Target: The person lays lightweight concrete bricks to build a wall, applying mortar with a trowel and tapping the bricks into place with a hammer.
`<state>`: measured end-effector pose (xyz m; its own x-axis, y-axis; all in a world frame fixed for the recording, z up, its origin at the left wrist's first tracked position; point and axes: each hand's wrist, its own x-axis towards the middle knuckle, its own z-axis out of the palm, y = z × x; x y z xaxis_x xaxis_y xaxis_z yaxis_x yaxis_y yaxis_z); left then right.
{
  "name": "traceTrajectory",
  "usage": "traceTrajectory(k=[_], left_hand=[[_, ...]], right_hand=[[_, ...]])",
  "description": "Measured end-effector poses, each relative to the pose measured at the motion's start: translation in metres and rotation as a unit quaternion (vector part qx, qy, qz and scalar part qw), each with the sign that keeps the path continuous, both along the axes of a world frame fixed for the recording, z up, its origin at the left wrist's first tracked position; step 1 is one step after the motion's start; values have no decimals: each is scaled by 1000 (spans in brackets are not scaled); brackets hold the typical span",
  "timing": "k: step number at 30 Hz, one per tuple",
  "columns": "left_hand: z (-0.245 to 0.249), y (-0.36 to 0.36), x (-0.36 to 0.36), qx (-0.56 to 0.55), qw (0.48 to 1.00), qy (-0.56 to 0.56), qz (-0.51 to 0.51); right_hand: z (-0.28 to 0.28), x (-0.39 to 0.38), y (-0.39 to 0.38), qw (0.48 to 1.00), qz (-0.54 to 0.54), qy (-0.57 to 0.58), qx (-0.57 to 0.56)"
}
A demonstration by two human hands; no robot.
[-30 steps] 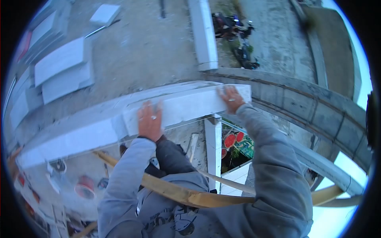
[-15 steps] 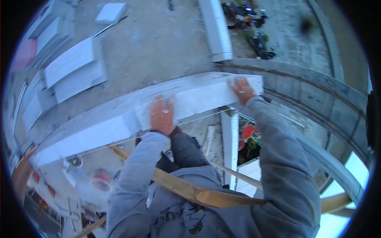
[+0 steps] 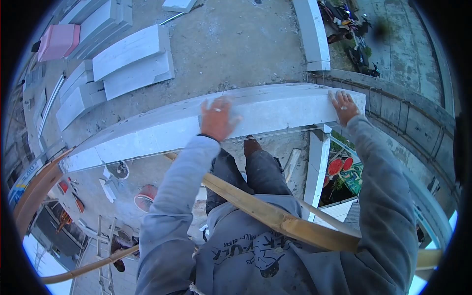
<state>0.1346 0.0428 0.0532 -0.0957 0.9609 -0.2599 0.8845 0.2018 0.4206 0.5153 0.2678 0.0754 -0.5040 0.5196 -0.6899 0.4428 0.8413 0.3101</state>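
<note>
— What's closest to the camera?

— The person's grey hoodie (image 3: pixel 246 255), with a wooden plank (image 3: pixel 275 219) crossing in front of the waist. Past the knees, one shoe (image 3: pixel 251 146) shows.

— And the hands?

— Both lie flat with fingers spread, gripping nothing. The left hand (image 3: pixel 216 120) presses its palm against a long white block (image 3: pixel 280 110), left of the block's middle, and is a little blurred. The right hand (image 3: pixel 344 105) rests on the block's right end, fingers wide over the top edge.

— Where does the block sit?

— High up on top of a wall, end to end with a row of blocks (image 3: pixel 123 142) that runs off to the left. A taut string line (image 3: pixel 275 133) passes just under its near edge, and a white post (image 3: pixel 317 162) stands below its right end.

— How far along does the work look?

— I'd judge the block is laid in its place, and that the work in hand is seating it true to the line. Whether the joint to its neighbour is closed, I can't tell. The row ends at this block, so the course looks unfinished on the right.

— And farther off?

— Down on the ground there is a red bucket (image 3: pixel 146 196). Stacked blocks (image 3: pixel 128 64) lie well apart on the concrete, a curved grey wall (image 3: pixel 408 118) stands to the right, and motorbikes (image 3: pixel 351 29) are parked at the far edge.
</note>
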Motion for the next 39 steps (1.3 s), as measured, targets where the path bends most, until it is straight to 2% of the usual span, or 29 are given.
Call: traceTrajectory(k=[1, 3, 5, 7, 9, 11, 14, 15, 16, 17, 18, 19, 20, 21, 22, 23, 24, 25, 26, 27, 28, 29, 30, 33, 35, 36, 37, 38, 39], left_hand=[[-6, -3, -13, 4, 1000, -4, -5], [-15, -9, -35, -145, 982, -123, -14], [-20, -17, -37, -76, 989, -125, -24], [-12, -9, -38, -134, 989, -52, -42], [-8, -6, -43, -148, 985, -68, -48], [-7, -6, -48, -163, 982, -81, -51], [-21, -12, -47, -135, 988, -57, -42], [-23, -14, -47, -121, 990, -59, -43], [-30, -18, -48, -109, 991, -64, -44], [-55, -23, -57, -60, 992, -71, -89], [-89, -25, -65, -11, 989, -79, -126], [-127, -24, -62, 2, 987, -81, -141], [-169, -28, -60, 41, 994, -34, -97], [-188, -29, -59, 76, 996, 14, -49], [-36, -18, -47, -97, 991, -47, -77], [-31, -19, -49, -100, 991, -46, -79], [-29, -19, -50, -96, 991, -46, -84], [-29, -18, -48, -90, 991, -46, -88], [-31, -18, -48, -87, 991, -48, -87], [-35, -20, -50, -84, 991, -44, -90], [-37, -19, -51, -81, 992, -40, -92], [-34, -14, -49, -76, 992, -40, -87], [-26, -15, -46, -67, 994, -51, -74], [-18, -15, -41, -85, 994, -26, -63], [-19, -9, -37, -104, 993, 9, -54], [-21, -12, -37, -69, 996, 18, -62], [-24, -15, -36, -37, 996, 29, -71], [-27, -16, -35, -38, 997, 31, -60], [-28, -11, -34, -45, 997, 37, -56]], right_hand=[[13, -9, 5, 1000, -5, -4, 4], [34, -41, 15, 991, -63, -85, -77], [24, -58, 33, 992, -66, -101, -29], [29, -89, 52, 992, -124, 6, 15], [80, -158, 47, 982, -174, 62, 31], [85, -200, 48, 952, -209, 210, 71], [112, -281, -4, 847, -375, 374, 54], [136, -304, -40, 805, -443, 395, 8], [132, -324, -67, 784, -433, 444, -8], [129, -337, -103, 725, -424, 541, -31], [157, -340, -145, 649, -408, 632, -117], [162, -341, -181, 613, -368, 682, -158], [169, -333, -216, 601, -361, 677, -224], [169, -320, -257, 594, -337, 703, -197], [191, -295, -288, 617, -372, 649, -245], [185, -271, -312, 626, -363, 617, -309], [173, -240, -337, 603, -383, 580, -390], [163, -210, -359, 600, -365, 589, -399], [152, -172, -378, 606, -428, 464, -484], [137, -133, -393, 719, -396, 360, -444], [116, -91, -417, 778, -399, 296, -384], [121, -66, -415, 757, -398, 265, -445], [153, -61, -398, 634, -546, 222, -500], [146, -15, -380, 583, -621, 69, -519], [92, 40, -358, 742, -547, 73, -381], [60, 73, -339, 747, -541, 73, -380], [24, 109, -313, 773, -554, 208, -230], [-18, 147, -284, 765, -545, 336, -75], [-65, 189, -247, 797, -453, 399, 25]])
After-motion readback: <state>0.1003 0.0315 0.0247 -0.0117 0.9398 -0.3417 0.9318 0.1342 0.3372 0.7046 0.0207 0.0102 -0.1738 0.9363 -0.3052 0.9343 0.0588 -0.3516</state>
